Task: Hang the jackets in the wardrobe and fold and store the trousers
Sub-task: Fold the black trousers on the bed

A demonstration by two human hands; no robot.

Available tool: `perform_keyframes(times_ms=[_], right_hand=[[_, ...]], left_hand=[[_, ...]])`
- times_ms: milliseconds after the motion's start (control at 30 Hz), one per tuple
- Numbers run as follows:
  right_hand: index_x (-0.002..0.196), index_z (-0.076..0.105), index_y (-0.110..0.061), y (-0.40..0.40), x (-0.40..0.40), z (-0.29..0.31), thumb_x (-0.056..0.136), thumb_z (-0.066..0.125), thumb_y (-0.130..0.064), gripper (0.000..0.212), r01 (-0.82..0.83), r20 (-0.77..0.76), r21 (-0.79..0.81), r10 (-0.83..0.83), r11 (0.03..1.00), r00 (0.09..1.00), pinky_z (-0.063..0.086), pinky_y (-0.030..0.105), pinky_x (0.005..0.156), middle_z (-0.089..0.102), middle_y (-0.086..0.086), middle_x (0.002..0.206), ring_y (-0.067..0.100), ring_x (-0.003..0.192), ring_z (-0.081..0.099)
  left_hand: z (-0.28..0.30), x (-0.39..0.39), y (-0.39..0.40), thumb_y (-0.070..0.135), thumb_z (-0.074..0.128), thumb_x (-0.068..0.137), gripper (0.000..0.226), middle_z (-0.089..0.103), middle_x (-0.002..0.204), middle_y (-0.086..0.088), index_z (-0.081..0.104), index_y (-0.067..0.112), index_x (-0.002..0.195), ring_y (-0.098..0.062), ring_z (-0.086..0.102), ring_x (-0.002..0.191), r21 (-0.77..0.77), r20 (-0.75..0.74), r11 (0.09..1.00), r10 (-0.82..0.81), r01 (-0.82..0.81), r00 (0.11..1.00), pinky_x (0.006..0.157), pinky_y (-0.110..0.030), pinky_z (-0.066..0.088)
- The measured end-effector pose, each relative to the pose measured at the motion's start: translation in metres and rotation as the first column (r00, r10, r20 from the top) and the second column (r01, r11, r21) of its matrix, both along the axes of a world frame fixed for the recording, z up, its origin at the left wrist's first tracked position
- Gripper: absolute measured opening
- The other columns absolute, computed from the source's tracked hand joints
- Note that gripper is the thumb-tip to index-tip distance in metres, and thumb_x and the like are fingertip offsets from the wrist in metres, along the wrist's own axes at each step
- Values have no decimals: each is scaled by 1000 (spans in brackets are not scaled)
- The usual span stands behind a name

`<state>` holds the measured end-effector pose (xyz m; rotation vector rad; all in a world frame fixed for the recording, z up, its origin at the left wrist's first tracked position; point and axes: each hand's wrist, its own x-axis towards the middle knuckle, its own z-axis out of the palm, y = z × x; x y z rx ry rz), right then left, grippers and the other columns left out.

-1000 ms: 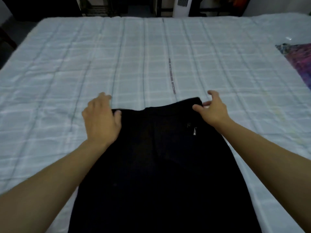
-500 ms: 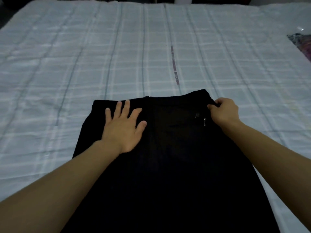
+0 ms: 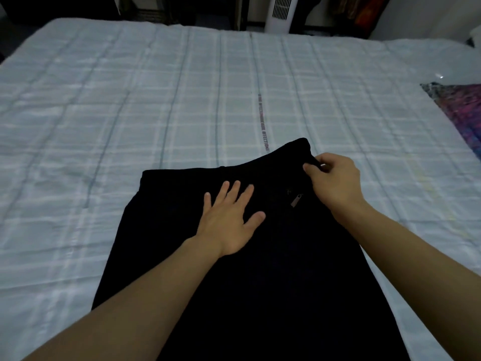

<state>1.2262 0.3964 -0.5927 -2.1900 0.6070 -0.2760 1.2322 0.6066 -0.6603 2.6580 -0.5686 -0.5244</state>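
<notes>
Two hands work on black trousers (image 3: 260, 269) spread flat on a bed (image 3: 130, 113), waistband toward the far side and legs running off the near edge of the view. The left hand (image 3: 229, 217) lies palm down on the upper part of the trousers, just below the waistband, fingers straight and spread, pressing the cloth and grasping nothing. The right hand (image 3: 335, 181) has its fingers and thumb curled on the right corner of the waistband, pinching the fabric there; that corner sits slightly raised and further away than the rest of the band. A small metal zip pull (image 3: 296, 200) shows on the cloth between the hands, closer to the right one. The bed carries a pale checked cover with thin darker stripes and a short line of lettering (image 3: 263, 123) running lengthwise beyond the waistband. At the right edge of the bed lies a purple patterned cloth (image 3: 460, 113). Beyond the far edge stands a white tower fan (image 3: 281, 11) among dark furniture.
</notes>
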Motion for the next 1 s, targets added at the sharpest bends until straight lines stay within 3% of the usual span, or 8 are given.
perform_keyframes(times_ms=[133, 267, 333, 467, 633, 733, 867, 1000], right_hand=[[82, 74, -20, 28, -18, 32, 90, 67, -19, 11, -219, 79, -141, 232, 965, 970, 47, 11, 61, 71, -10, 72, 2, 68, 66], [81, 75, -17, 75, -24, 46, 90, 66, -16, 13, -354, 140, -111, 368, 928, 919, 51, 25, 58, 70, -6, 67, 8, 61, 65], [81, 76, -17, 105, -19, 44, 92, 62, -11, 19, -408, 170, -78, 415, 910, 894, 47, 23, 50, 69, -4, 62, 11, 55, 63], [95, 76, -15, 159, -2, 37, 94, 53, -6, 25, -467, 254, -80, 471, 881, 845, 49, 24, 56, 70, -1, 68, 11, 59, 64], [108, 69, -13, 217, 11, 9, 99, 52, -17, 20, -666, 146, -2, 660, 746, 737, 51, 23, 72, 73, 1, 90, 11, 76, 66], [122, 62, -12, 225, 3, -23, 103, 46, -22, 27, -788, -14, 69, 791, 611, 612, 47, 27, 88, 69, 4, 108, 15, 98, 63], [137, 55, -9, 202, 2, -53, 99, 51, -19, 39, -656, -4, -308, 688, 689, 725, 28, 32, 118, 55, 9, 140, 23, 138, 41], [153, 34, -18, 200, 5, -70, 98, 29, -52, 65, -648, -169, -473, 660, 597, 732, 5, 44, 124, 28, 11, 160, 27, 151, 14]], left_hand=[[35, -19, 7, 51, 33, 101, 61, 41, 152, -1, 23, 25, 156, -20, 37, 139, -362, 323, 930, 188, -62, 927, 116, -45, 29], [75, -24, 16, 56, 43, 98, 58, 64, 116, 5, 20, 50, 150, -7, 64, 95, -721, -53, 647, 303, -247, 951, 90, -32, 53], [90, -17, 28, 54, 51, 95, 54, 70, 87, 2, 30, 54, 145, -11, 67, 74, -753, -98, 588, 344, -296, 934, 76, -30, 57], [106, 6, 68, 43, 64, 92, 31, 71, 85, 7, 59, 43, 123, -5, 68, 71, -788, -96, 497, 482, -362, 871, 63, -21, 54], [75, 49, 129, 24, 76, 80, 24, 73, 81, 2, 69, 31, 102, -15, 72, 73, -708, -134, 462, 655, -534, 743, 71, -35, 59], [28, 60, 157, 15, 74, 79, 32, 68, 84, -3, 65, 17, 110, -22, 68, 82, -470, 6, 638, 693, -610, 721, 75, -30, 53], [-5, 52, 168, 14, 71, 88, 34, 60, 84, 1, 58, 12, 119, -11, 57, 71, -437, 125, 725, 636, -533, 762, 65, -19, 42], [2, 53, 168, 10, 67, 91, 28, 57, 74, 8, 58, 14, 117, -5, 57, 63, -553, 175, 665, 682, -502, 710, 56, -8, 42]])
